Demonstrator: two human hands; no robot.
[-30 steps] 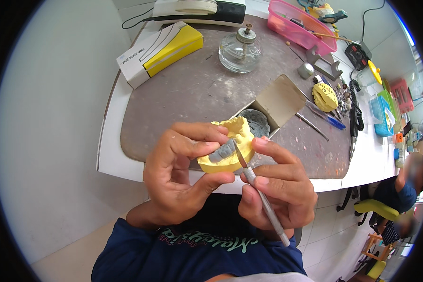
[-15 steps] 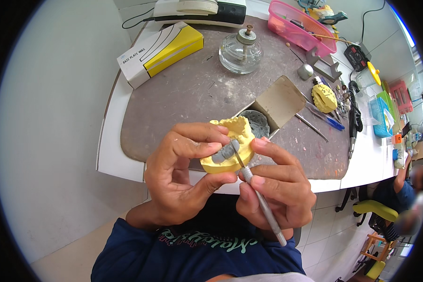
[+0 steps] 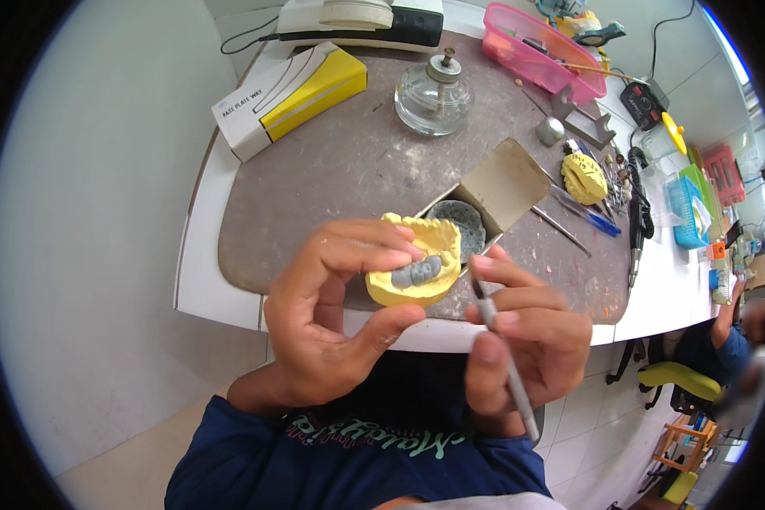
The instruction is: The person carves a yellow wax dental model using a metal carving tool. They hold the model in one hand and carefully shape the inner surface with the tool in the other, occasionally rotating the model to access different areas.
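A yellow plaster dental model (image 3: 408, 293) is held in my left hand (image 3: 336, 310), between the fingers on top and the thumb below. Grey wax (image 3: 419, 271), shaped like teeth, sits along the model's near side. My right hand (image 3: 535, 340) is closed around a slim metal wax carver (image 3: 508, 361), its dark blade end pointing up beside the model, apart from it. Just behind the model, an open cardboard box (image 3: 506, 187) holds a round grey wax block (image 3: 459, 225).
On the brown mat (image 3: 331, 183) stand a glass spirit lamp (image 3: 433, 98) and a yellow-white wax box (image 3: 293, 98). Rightward lie another yellow cast (image 3: 584, 178), a blue pen (image 3: 599, 223) and a handpiece (image 3: 636, 242). A pink basket (image 3: 540, 64) is behind; a person (image 3: 722, 344) sits far right.
My right hand has drawn the carver away from the grey wax, to the right. The model has tilted slightly in my left hand, uncovering more of the wax.
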